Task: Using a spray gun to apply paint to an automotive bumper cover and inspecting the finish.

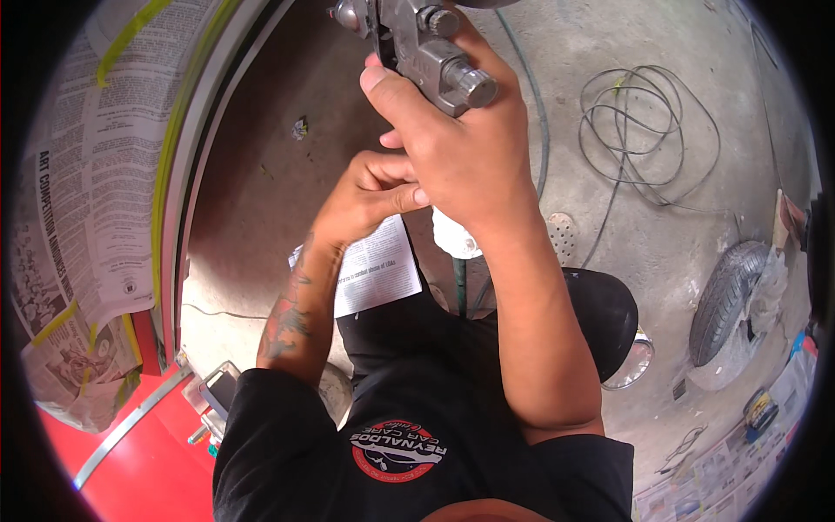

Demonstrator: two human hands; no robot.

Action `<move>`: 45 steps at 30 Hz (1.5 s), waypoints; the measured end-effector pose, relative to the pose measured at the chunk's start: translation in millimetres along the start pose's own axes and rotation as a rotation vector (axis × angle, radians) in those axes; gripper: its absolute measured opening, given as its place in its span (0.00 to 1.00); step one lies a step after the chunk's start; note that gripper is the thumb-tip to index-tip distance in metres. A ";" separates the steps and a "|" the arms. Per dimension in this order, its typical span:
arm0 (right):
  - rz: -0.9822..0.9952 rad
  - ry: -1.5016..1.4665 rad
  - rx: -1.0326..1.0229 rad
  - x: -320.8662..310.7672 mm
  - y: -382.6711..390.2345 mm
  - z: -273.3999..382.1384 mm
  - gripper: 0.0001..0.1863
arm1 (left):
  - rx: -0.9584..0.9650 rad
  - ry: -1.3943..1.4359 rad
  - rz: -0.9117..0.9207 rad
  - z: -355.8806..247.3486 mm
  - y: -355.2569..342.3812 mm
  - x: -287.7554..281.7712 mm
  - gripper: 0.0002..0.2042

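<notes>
My right hand [465, 143] is wrapped around a metal spray gun [430, 52] at the top of the view, its thumb along the gun's side and adjustment knobs facing me. Part of the gun runs out of the frame. My left hand [370, 196] is closed, fingers curled, against the underside of my right hand; whatever it may grip is hidden. Below the hands, a white wrapping [454, 237] shows above a green air hose [460, 287]. A folded printed sheet [378, 268] lies on my thigh beneath my left wrist.
Newspaper masking [113, 157] with yellow tape covers a panel at left, above a red surface [122, 470]. A coiled cable [631, 130] lies on the concrete floor. At right are a tyre [729, 300] and a round can [633, 361]. A phone [220, 389] rests at lower left.
</notes>
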State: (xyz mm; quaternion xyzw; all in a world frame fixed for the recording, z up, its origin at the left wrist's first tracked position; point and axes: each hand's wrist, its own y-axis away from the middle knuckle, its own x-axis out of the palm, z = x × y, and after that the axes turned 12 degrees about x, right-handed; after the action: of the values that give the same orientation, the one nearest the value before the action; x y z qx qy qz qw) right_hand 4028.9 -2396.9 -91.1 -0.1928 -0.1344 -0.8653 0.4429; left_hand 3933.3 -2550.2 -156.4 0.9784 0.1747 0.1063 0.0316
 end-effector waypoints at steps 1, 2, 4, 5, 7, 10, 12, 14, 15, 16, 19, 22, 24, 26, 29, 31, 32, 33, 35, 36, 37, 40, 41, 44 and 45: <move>0.083 -0.172 0.207 -2.7 0.4 3.2 0.26 | 0.001 0.001 0.002 -6.7 -4.4 -5.1 0.14; 0.082 -0.169 0.205 -0.3 1.5 1.3 0.26 | 0.059 -0.298 0.037 -14.9 -12.9 -12.8 0.16; -0.108 0.151 -0.186 8.8 3.7 -12.5 0.25 | 0.174 -0.846 0.008 -23.9 -33.8 -30.0 0.21; -0.107 0.155 -0.188 7.5 0.4 -21.8 0.25 | 0.234 -1.086 -0.053 -25.5 -47.4 -38.7 0.23; -0.073 0.089 -0.268 1.5 -11.4 -37.7 0.24 | 0.244 -1.401 -0.029 -33.2 -74.5 -57.7 0.22; -0.095 0.180 -0.198 10.7 5.5 -11.3 0.24 | 0.215 -1.760 -0.016 -45.7 -95.4 -72.6 0.22; -0.082 0.173 -0.193 8.2 -0.9 -25.0 0.24 | 0.183 -1.828 -0.011 -55.7 -108.8 -71.3 0.21; -0.070 0.169 -0.182 7.3 -4.7 -33.1 0.24 | 0.146 -1.890 -0.003 -58.6 -114.7 -71.4 0.20; -0.080 0.175 -0.203 5.8 -5.0 -35.1 0.24 | 0.136 -1.901 -0.009 -55.8 -120.3 -72.6 0.20; -0.089 0.180 -0.225 4.3 -4.8 -36.7 0.24 | 0.105 -1.914 -0.022 -52.3 -121.6 -73.4 0.20; -0.101 0.204 -0.219 12.8 8.9 -8.9 0.24 | -0.020 -1.978 -0.082 -54.0 -114.6 -83.0 0.20; -0.077 0.187 -0.243 7.8 -5.7 -30.1 0.23 | -0.200 -2.052 -0.141 -56.1 -101.6 -93.1 0.20; -0.085 0.160 -0.204 8.7 5.6 -16.3 0.23 | -0.267 -2.066 -0.143 -64.2 -97.3 -85.5 0.20; -0.101 0.138 -0.169 6.1 7.2 -15.4 0.23 | -0.653 -2.071 -0.132 -88.2 -92.1 -51.2 0.18; -0.074 0.118 -0.235 6.4 2.3 -26.3 0.23 | -0.548 -2.059 -0.058 -92.3 -94.7 -47.4 0.17; -0.088 0.220 -0.228 20.9 11.9 -7.1 0.23 | -0.285 -2.120 -0.161 -74.6 -94.1 -83.0 0.17; -0.089 0.226 -0.229 16.7 12.0 -7.3 0.23 | 0.016 -2.137 -0.223 -67.5 -98.6 -84.4 0.17; -0.042 0.158 -0.108 12.1 11.7 -9.2 0.23 | 0.017 -2.134 -0.224 -64.3 -97.9 -88.4 0.17; -0.004 0.094 0.020 7.9 9.9 -18.3 0.23 | -0.042 -2.002 -0.254 -59.1 -97.0 -88.8 0.17; -0.005 0.059 -0.061 8.4 8.3 -26.5 0.23 | -0.042 -1.993 -0.244 -59.0 -95.5 -86.5 0.17; -0.007 0.024 -0.141 6.7 6.8 -33.3 0.23 | -0.217 -2.045 -0.174 -60.6 -92.7 -85.5 0.19; -0.040 0.156 -0.275 8.4 1.3 -30.2 0.22 | -0.341 -2.099 -0.171 -69.0 -82.7 -92.0 0.19; -0.035 0.153 -0.278 9.1 -0.5 -32.0 0.22 | -0.296 -2.095 -0.222 -67.6 -82.0 -95.0 0.16; -0.025 0.163 -0.229 8.3 -3.9 -34.8 0.21 | -0.294 -1.949 -0.214 -60.8 -110.9 -100.3 0.29; -0.024 0.097 -0.143 6.9 -1.3 -34.8 0.21 | -0.292 -1.942 -0.211 -64.2 -114.0 -80.3 0.29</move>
State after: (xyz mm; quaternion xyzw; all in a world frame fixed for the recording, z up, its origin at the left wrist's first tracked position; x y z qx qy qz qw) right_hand 4016.6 -2415.1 -119.1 -0.1804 -0.0529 -0.8862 0.4235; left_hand 3807.5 -2469.8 -120.9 0.6066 0.1442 -0.7258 0.2908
